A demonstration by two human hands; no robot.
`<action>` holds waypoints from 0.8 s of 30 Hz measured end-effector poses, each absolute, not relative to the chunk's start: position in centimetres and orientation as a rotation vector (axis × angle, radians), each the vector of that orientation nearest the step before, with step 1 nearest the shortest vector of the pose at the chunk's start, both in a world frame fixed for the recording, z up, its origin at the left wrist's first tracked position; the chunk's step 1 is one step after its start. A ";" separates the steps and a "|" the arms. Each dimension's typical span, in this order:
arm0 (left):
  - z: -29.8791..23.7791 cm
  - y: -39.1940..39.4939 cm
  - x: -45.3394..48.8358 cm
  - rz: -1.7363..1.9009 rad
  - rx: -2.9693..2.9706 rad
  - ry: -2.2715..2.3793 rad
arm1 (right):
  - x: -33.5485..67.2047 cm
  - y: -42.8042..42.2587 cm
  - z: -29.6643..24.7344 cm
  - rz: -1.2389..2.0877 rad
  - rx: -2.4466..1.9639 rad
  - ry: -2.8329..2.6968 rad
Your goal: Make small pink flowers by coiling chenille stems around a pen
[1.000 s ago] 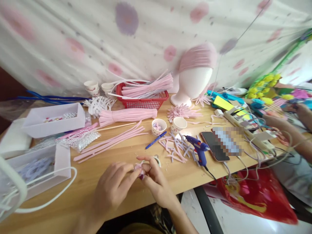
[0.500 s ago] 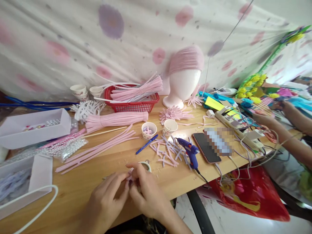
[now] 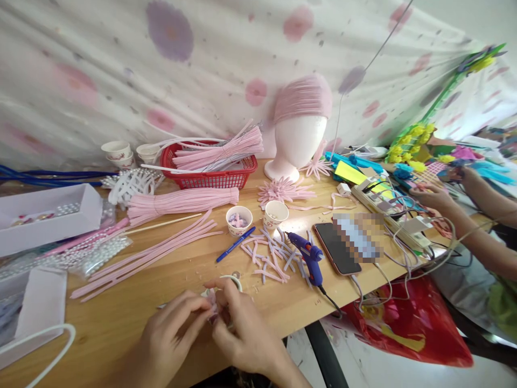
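Note:
My left hand (image 3: 172, 337) and my right hand (image 3: 242, 334) meet at the near edge of the wooden table (image 3: 133, 302). Both pinch a small pink and purple fuzzy piece (image 3: 212, 312) between their fingertips. A white ring (image 3: 232, 279) lies on the table just behind my right fingers. Cut pink and lilac pipe-cleaner bits (image 3: 269, 257) lie scattered beyond it. A blue glue gun (image 3: 306, 254) rests to their right, its cord running off the table edge.
Long pink pipe cleaners (image 3: 149, 254), a red basket (image 3: 210, 175), two paper cups (image 3: 239, 220), a blue pen (image 3: 235, 244), a foam head (image 3: 297, 137), a phone (image 3: 335, 248), a power strip (image 3: 388, 207) and white boxes (image 3: 48, 218) crowd the table. Another person's arms (image 3: 464, 215) work at the right.
The view has shifted right and down, so everything slid left in the picture. My hands stay together on the small fuzzy piece, now lower and nearer the table edge.

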State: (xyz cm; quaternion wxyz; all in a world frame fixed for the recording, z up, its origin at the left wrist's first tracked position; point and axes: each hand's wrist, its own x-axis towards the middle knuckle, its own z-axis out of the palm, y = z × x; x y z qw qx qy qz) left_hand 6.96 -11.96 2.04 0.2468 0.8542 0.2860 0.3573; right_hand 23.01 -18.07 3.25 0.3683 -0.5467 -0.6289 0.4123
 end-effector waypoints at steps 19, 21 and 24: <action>0.8 -11.7 7.6 0.939 2.560 0.808 | 21.3 -17.6 1.9 1.129 -1.428 -1.080; 1.2 -11.8 7.8 0.948 2.524 0.811 | 21.1 -17.5 1.8 1.123 -1.432 -1.071; 1.6 -12.0 8.0 0.942 2.482 0.794 | 21.1 -17.4 1.8 1.165 -1.407 -1.035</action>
